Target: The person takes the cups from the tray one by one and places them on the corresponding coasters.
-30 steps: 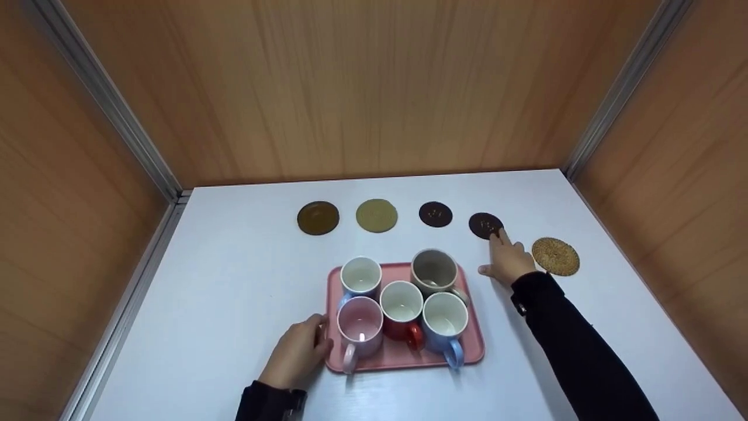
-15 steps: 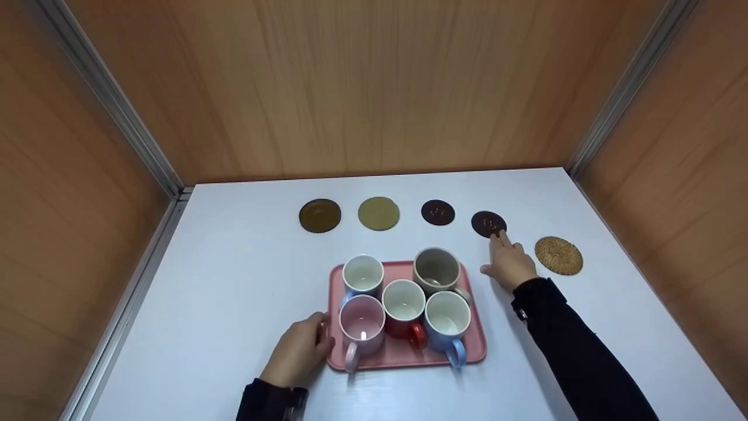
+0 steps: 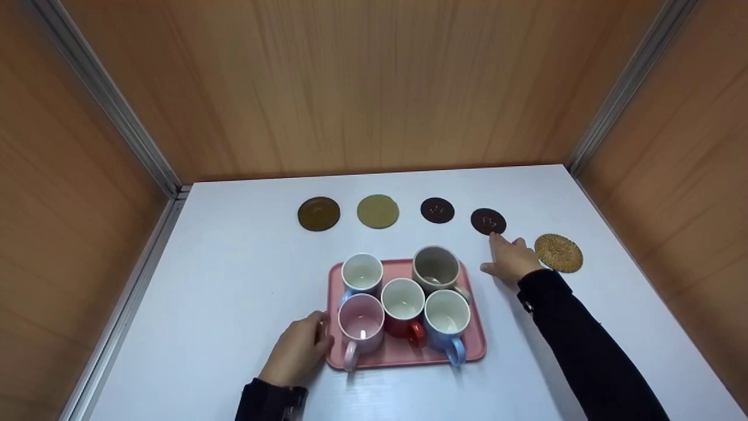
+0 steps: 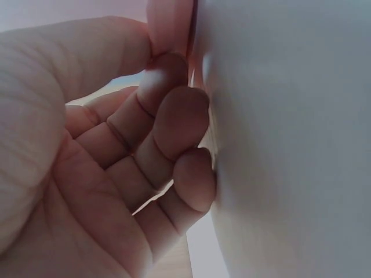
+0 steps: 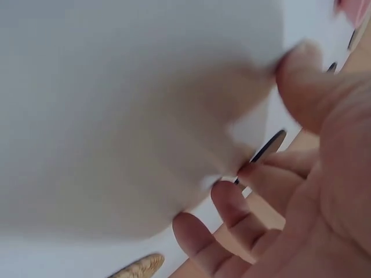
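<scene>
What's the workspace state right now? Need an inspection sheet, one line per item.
Surface: white table, flat.
Job's things: pink tray with five upright mugs; dark brown coaster in a row of five coasters behind the tray.
Clutter: nothing seen.
Hands: left hand grips the tray's left edge; right hand open on the table, its index fingertip at the near edge of the dark brown coaster.
Cables: nothing seen.
Surroundings: wooden walls with metal corner strips.
</scene>
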Action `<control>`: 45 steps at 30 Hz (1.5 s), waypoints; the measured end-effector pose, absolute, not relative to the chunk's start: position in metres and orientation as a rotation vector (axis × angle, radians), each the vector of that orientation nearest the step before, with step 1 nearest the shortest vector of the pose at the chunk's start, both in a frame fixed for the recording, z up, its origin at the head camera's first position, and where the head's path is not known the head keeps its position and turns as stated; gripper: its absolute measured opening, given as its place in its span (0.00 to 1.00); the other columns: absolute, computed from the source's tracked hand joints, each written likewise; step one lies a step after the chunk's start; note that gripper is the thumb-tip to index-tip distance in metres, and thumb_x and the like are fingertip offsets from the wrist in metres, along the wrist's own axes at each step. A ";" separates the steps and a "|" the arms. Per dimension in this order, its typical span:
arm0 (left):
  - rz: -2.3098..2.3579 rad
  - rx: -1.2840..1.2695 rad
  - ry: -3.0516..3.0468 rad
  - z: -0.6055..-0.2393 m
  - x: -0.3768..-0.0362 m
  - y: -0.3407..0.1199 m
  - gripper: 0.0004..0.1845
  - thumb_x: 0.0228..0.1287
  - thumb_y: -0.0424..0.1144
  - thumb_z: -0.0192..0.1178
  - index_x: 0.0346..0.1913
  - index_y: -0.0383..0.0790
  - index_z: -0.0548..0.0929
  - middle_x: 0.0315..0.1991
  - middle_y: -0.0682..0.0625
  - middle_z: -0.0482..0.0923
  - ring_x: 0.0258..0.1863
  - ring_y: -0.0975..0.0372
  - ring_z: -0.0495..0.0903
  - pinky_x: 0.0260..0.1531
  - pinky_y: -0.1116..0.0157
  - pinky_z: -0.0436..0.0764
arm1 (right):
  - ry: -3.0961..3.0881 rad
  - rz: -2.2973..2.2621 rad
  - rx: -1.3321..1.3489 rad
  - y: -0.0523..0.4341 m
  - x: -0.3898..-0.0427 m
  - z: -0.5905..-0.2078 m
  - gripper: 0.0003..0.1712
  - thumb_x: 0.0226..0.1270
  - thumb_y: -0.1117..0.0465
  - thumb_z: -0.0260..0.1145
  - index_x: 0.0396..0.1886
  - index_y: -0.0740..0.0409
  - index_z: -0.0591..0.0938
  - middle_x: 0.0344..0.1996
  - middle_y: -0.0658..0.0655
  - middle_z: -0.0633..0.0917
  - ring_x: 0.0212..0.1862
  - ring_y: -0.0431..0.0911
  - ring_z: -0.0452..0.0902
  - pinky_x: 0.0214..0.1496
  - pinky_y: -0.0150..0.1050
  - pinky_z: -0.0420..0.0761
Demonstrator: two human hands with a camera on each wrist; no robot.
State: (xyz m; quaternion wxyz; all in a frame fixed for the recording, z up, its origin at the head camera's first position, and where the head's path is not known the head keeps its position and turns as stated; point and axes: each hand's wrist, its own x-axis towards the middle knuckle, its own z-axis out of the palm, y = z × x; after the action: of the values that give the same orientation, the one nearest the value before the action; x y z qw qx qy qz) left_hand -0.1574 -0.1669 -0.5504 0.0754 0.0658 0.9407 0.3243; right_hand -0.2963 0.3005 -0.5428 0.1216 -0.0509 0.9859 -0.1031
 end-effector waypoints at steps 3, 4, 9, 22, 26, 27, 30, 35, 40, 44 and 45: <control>0.985 0.199 2.814 -0.550 -0.157 -0.168 0.20 0.68 0.34 0.68 0.61 0.31 0.83 0.28 0.53 0.77 0.29 0.63 0.74 0.32 0.63 0.75 | 2.828 -0.317 -0.155 0.306 -0.304 -0.539 0.57 0.75 0.42 0.69 0.85 0.69 0.51 0.83 0.73 0.60 0.75 0.84 0.57 0.72 0.77 0.68; 0.988 0.204 2.813 -0.550 -0.157 -0.168 0.20 0.68 0.34 0.69 0.61 0.31 0.83 0.28 0.53 0.77 0.29 0.63 0.74 0.32 0.63 0.75 | 2.808 -0.323 -0.153 0.307 -0.307 -0.538 0.58 0.74 0.41 0.69 0.86 0.69 0.51 0.83 0.73 0.59 0.76 0.85 0.55 0.73 0.78 0.65; 0.999 0.196 2.804 -0.551 -0.157 -0.169 0.20 0.68 0.34 0.68 0.61 0.31 0.83 0.28 0.54 0.77 0.29 0.63 0.74 0.32 0.64 0.75 | 2.752 -0.320 -0.177 0.312 -0.321 -0.534 0.62 0.71 0.39 0.72 0.86 0.69 0.51 0.84 0.73 0.54 0.75 0.88 0.53 0.75 0.79 0.60; 1.015 0.195 2.754 -0.549 -0.158 -0.165 0.17 0.70 0.35 0.68 0.59 0.33 0.84 0.27 0.53 0.77 0.28 0.62 0.74 0.30 0.64 0.74 | 2.956 -0.136 -0.144 0.332 -0.265 -0.534 0.55 0.72 0.36 0.68 0.78 0.75 0.64 0.76 0.80 0.66 0.72 0.82 0.64 0.72 0.75 0.68; 1.015 0.197 2.766 -0.547 -0.158 -0.166 0.18 0.70 0.36 0.69 0.59 0.33 0.84 0.27 0.53 0.77 0.28 0.62 0.74 0.30 0.64 0.74 | 2.991 -0.117 -0.025 0.357 -0.238 -0.529 0.55 0.73 0.36 0.67 0.74 0.82 0.66 0.69 0.85 0.71 0.68 0.84 0.67 0.66 0.76 0.72; 1.013 0.195 2.767 -0.547 -0.157 -0.166 0.19 0.70 0.36 0.69 0.60 0.32 0.83 0.27 0.53 0.77 0.28 0.63 0.74 0.30 0.65 0.74 | 2.992 -0.113 0.000 0.363 -0.233 -0.529 0.55 0.73 0.36 0.67 0.71 0.84 0.67 0.66 0.87 0.73 0.66 0.84 0.69 0.64 0.75 0.74; 1.011 0.198 2.768 -0.546 -0.158 -0.168 0.20 0.70 0.35 0.69 0.62 0.32 0.83 0.27 0.54 0.77 0.28 0.63 0.74 0.29 0.65 0.74 | 2.972 -0.132 0.045 0.375 -0.221 -0.529 0.51 0.73 0.36 0.67 0.63 0.86 0.74 0.52 0.87 0.81 0.54 0.81 0.78 0.50 0.69 0.81; 1.010 0.232 2.789 -0.548 -0.159 -0.169 0.18 0.69 0.35 0.69 0.59 0.32 0.83 0.26 0.54 0.76 0.27 0.63 0.73 0.28 0.65 0.73 | 2.931 -0.238 0.069 0.382 -0.213 -0.533 0.45 0.74 0.37 0.67 0.48 0.85 0.81 0.38 0.80 0.85 0.37 0.68 0.85 0.31 0.57 0.83; 1.008 0.249 2.795 -0.552 -0.159 -0.168 0.14 0.68 0.35 0.69 0.54 0.34 0.84 0.26 0.55 0.76 0.26 0.64 0.73 0.28 0.66 0.72 | 2.953 -0.221 0.064 0.380 -0.214 -0.538 0.52 0.75 0.38 0.66 0.62 0.90 0.72 0.58 0.90 0.75 0.52 0.81 0.78 0.47 0.69 0.82; 1.011 0.218 2.784 -0.550 -0.159 -0.169 0.16 0.69 0.34 0.69 0.57 0.33 0.84 0.26 0.54 0.77 0.26 0.64 0.73 0.28 0.66 0.73 | 2.941 -0.218 0.040 0.381 -0.218 -0.539 0.54 0.75 0.37 0.65 0.66 0.89 0.68 0.66 0.89 0.68 0.60 0.85 0.71 0.54 0.73 0.79; 1.009 0.207 2.782 -0.548 -0.159 -0.169 0.18 0.69 0.34 0.69 0.58 0.32 0.84 0.27 0.54 0.77 0.27 0.64 0.74 0.29 0.66 0.73 | 2.943 -0.215 0.029 0.381 -0.220 -0.539 0.54 0.75 0.37 0.65 0.66 0.89 0.69 0.66 0.89 0.69 0.60 0.85 0.71 0.54 0.74 0.79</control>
State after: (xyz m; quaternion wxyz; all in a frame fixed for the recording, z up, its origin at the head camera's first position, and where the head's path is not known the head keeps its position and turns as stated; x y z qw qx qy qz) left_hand -0.1593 -0.1688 -0.5484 0.0874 0.0696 0.9342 0.3388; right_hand -0.2198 0.3808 -0.5393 0.0953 0.0098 0.9927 -0.0727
